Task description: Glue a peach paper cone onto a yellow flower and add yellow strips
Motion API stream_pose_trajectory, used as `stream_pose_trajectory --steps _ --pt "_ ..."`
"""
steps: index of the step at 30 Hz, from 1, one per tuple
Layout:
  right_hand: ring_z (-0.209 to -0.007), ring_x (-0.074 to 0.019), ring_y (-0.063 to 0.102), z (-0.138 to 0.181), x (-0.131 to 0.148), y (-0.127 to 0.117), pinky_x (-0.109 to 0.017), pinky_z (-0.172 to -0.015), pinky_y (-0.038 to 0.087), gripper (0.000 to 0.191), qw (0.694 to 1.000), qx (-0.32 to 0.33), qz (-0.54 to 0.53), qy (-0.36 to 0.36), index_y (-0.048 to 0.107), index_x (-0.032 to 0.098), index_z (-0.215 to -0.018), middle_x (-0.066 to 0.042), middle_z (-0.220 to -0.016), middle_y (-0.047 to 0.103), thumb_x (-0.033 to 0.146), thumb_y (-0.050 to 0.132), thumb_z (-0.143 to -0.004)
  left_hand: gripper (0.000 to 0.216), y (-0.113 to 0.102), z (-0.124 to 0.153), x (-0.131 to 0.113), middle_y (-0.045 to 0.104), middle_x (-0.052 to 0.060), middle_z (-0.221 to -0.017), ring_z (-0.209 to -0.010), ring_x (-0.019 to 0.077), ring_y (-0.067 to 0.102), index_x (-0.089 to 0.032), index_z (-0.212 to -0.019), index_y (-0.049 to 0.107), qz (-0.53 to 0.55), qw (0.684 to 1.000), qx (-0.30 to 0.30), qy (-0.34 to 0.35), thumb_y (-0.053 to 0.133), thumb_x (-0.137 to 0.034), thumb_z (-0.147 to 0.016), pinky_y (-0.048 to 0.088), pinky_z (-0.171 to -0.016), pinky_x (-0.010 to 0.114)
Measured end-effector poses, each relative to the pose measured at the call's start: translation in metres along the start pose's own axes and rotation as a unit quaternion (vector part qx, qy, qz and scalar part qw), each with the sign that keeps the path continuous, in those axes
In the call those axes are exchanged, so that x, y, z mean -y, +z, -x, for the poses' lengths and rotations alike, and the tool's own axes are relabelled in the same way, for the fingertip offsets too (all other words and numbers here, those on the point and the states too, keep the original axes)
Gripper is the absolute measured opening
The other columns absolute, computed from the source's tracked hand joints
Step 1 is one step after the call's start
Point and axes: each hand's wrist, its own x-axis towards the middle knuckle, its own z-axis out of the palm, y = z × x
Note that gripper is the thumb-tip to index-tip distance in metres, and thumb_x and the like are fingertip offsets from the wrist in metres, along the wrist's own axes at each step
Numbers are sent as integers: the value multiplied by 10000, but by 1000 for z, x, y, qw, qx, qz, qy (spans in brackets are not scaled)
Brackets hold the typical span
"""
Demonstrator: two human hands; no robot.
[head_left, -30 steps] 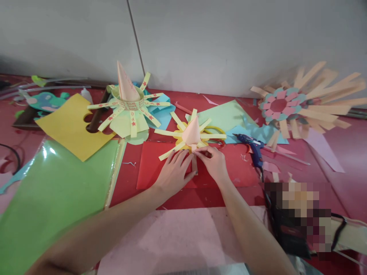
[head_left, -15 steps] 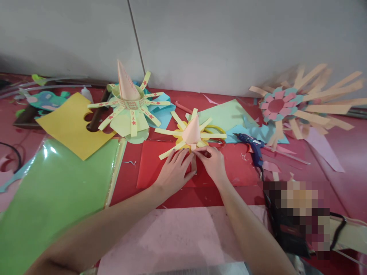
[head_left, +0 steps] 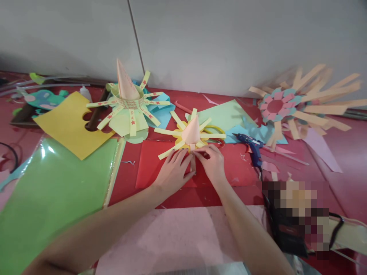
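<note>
A small paper flower stands in front of me: a pale pink paper cone (head_left: 191, 131) on a yellow scalloped base (head_left: 179, 142), with pale yellow strips spreading outward. From its near side a light pink paper strip (head_left: 193, 165) runs toward me. My left hand (head_left: 174, 168) lies with fingers stretched out beside this strip, thumb by its lower end. On the other side, my right hand (head_left: 212, 162) pinches the strip's upper part between thumb and index finger, just below the cone. A red sheet (head_left: 235, 164) lies beneath both hands.
A larger strip-rayed paper cone (head_left: 126, 86) stands at back left, near a yellow sheet (head_left: 73, 122) and a green plastic-covered sheet (head_left: 65, 183). To the right lie a blue glue gun (head_left: 252, 147) and a layered paper flower (head_left: 275, 107). Yellow-handled scissors (head_left: 215, 128) rest behind the flower.
Both hands stay at the paper strip with almost the same pose; the right fingers shift very slightly. The whole view slides a little to the left.
</note>
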Motion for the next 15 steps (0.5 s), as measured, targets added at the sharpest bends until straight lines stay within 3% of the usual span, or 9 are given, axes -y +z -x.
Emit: stream_pose_trajectory --steps 4,9,15 --pt "-815 -195 587 3 3 -2 -351 -785 469 119 998 -14 39 -43 656 230 -871 -39 -862 688 258 542 -855 425 0 0 0 514 140 -1280 -1221 264 457 -127 -1205 495 4 1000 -2 -1 543 -347 -844 319 -1078 443" --pt "-889 -184 616 5 6 -1 -328 -800 507 211 999 6 5 -35 617 249 -1002 -39 -976 688 187 473 -861 393 1 -1 0 514 142 -1281 -1228 267 456 -139 -1180 505 8 1000 -3 -3 536 -335 -841 327 -1070 457" --pt "-864 -181 611 7 4 -1 -312 -774 513 297 997 30 39 -56 617 250 -1049 -25 -930 699 124 437 -848 392 0 -1 0 519 139 -1274 -1219 264 463 -137 -1189 496 6 1000 -5 -2 530 -319 -844 332 -1067 453"
